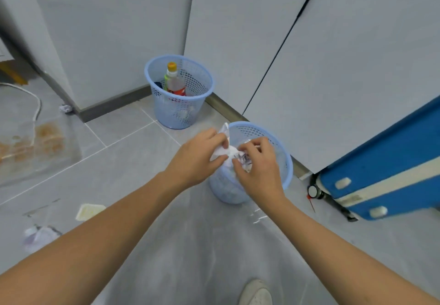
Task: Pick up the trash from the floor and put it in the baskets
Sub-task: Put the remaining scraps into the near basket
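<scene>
Blue suitcase leans on the wall at right w/ wheel down, just parked there, not part of the job. I'm watching from the head cam, looking down at both arms reaching fwd.

Near basket, light blue mesh, sits by the wall base right under the hands; I'd say it's the drop target since the hands are directly over its mouth. Far basket stands in the corner, well apart, w/ a plastic bottle upright inside, orange cap up. Looks like bottles go there and paper goes near, but that's my guess.

Left hand pinches the white paper wad, thumb and fingers curled onto its left edge. Right hand has fingers curled down onto the wad's right side, clamped on it too. Both-hand hold is prob. to bunch it smaller before release. Wad is over the near basket's opening, not yet let go. Long axis runs roughly from lower right to upper left, one loose corner pointing up and away past the left fingers.

Still on the floor: crumpled purple-white wad lower left, yellowish tray near it, small paper ball by the baseboard. So task is partway, in my judgement.
</scene>
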### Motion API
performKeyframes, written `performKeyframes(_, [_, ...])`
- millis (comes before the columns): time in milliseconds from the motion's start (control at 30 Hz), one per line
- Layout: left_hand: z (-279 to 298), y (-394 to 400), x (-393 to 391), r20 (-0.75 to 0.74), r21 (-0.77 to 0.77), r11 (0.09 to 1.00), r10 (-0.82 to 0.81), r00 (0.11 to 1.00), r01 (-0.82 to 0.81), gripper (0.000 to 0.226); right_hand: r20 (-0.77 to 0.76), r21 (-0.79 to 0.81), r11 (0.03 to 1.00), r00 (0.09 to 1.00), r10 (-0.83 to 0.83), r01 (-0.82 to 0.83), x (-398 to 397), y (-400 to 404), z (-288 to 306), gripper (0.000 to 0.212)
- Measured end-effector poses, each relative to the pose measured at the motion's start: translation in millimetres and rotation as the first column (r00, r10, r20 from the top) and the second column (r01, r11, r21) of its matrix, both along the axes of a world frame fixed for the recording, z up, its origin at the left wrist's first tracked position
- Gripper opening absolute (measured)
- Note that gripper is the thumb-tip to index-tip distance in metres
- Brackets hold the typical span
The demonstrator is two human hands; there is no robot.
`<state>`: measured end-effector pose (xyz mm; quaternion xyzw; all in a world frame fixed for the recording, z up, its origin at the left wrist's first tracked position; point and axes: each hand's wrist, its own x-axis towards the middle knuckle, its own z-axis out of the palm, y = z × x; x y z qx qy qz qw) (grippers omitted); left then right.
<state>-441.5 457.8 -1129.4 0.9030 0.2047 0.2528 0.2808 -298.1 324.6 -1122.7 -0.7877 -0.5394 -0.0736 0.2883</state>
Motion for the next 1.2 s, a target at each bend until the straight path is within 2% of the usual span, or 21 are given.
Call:
performKeyframes(100, [3,-22,39,-0.097,0.006,0.998,-0.057,0.994,0.058,0.027,-0.038,-0.006,0.995,0.994,-0.101,0.101,31,-18,0,0.021])
performKeyframes(200, [2,-37,62,-0.309,0.026,0.994,-0.094,0.946,0.108,0.058,-0.075,-0.195,0.955,0.968,-0.241,0.223,55,-27,-4,0.040])
performKeyframes(267, [-1,-42,65,-0.354,0.106,0.990,-0.055,0.934,0.098,0.069,-0.127,-0.283,0.932,0.954,-0.270,0.226,63,-33,-5,0.056])
performKeyframes(300, [-1,-42,63,-0.344,0.137,0.988,-0.026,0.938,0.078,0.071,-0.127,-0.283,0.936,0.959,-0.254,0.211,66,-36,-6,0.057])
performKeyframes(467, [-7,-36,23,-0.265,0.198,0.979,0.094,0.960,-0.042,0.056,-0.047,-0.173,0.975,0.988,-0.147,0.137,55,-45,-6,0.044])
performKeyframes(633, [-29,-38,-84,-0.305,0.169,0.969,0.226,0.925,-0.180,0.043,-0.073,-0.103,0.995,0.997,-0.026,0.018,-1,-26,-10,0.035])
performKeyframes(733, [-48,-38,-161,-0.382,0.129,0.944,0.329,0.863,-0.303,0.039,-0.060,-0.121,0.989,0.995,0.082,-0.089,-55,-6,-20,0.033])
performKeyframes(900, [-72,-48,-271,-0.510,0.072,0.847,0.485,0.710,-0.527,0.035,-0.180,-0.185,0.929,0.941,0.288,-0.320,-155,31,-45,0.034])
performKeyframes(1033, [-90,-55,-336,-0.621,0.040,0.731,0.552,0.556,-0.681,0.034,-0.243,-0.324,0.829,0.887,0.392,-0.455,-228,52,-73,0.039])
performKeyframes(1200, [-120,-55,-379,-0.698,-0.014,0.639,0.545,0.465,-0.769,0.051,-0.284,-0.527,0.673,0.854,0.435,-0.518,-283,71,-121,0.048])
